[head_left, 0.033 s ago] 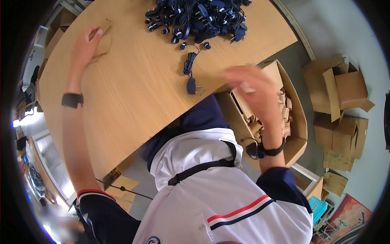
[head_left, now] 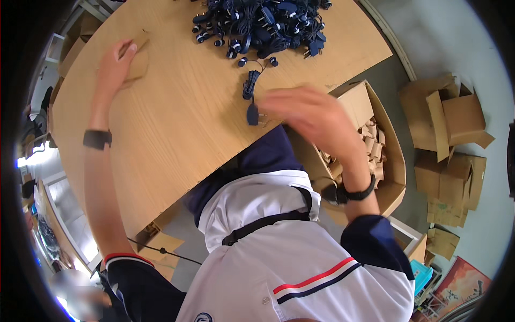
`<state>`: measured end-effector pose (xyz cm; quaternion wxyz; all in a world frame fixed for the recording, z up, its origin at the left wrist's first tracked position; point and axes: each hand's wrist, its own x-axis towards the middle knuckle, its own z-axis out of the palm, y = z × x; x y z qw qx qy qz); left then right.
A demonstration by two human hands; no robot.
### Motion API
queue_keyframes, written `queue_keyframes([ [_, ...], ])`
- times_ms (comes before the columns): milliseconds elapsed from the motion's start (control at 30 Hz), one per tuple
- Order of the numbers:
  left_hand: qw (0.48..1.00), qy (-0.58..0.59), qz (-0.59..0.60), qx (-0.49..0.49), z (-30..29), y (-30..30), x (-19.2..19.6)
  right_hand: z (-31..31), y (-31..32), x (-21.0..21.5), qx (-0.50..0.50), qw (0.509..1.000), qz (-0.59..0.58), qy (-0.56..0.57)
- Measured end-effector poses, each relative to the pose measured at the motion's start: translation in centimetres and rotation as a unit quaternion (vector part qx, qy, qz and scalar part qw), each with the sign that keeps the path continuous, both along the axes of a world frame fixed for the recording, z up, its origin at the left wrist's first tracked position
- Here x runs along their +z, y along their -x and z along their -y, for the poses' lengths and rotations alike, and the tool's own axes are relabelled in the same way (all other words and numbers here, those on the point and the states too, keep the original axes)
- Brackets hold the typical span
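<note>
Head view, earphone pile [head_left: 263,27] cut off by top edge, bundled earphone set [head_left: 250,85] just below pile, left hand [head_left: 113,67] left of pile, pinching tan piece [head_left: 141,46], outline indistinct, right hand [head_left: 306,112] below pile, blurred, grip cannot be determined, closer to set than earlier.

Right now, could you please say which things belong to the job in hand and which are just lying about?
Seemingly in the job:
left hand, at a thin brown piece
right hand, near a bundled cable
cable pile
probably the box of cardboard pieces

Seemingly lying about:
brown cartons
blue container
</note>
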<state>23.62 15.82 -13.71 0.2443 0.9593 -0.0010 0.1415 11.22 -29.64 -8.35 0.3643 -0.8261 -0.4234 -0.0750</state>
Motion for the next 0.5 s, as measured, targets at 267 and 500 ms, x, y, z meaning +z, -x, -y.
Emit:
queue_keyframes([
  [267, 0.993, -0.092, 0.045, -0.055, 7.0, 13.0, 3.3, -4.3, -2.2, 0.2, 0.15, 0.975, -0.004, 0.166],
  [500, 0.975, 0.124, -0.018, -0.182, 18.1, 18.5, 10.5, -7.5, -2.1, 4.5, 0.08, 0.938, -0.118, -0.317],
])
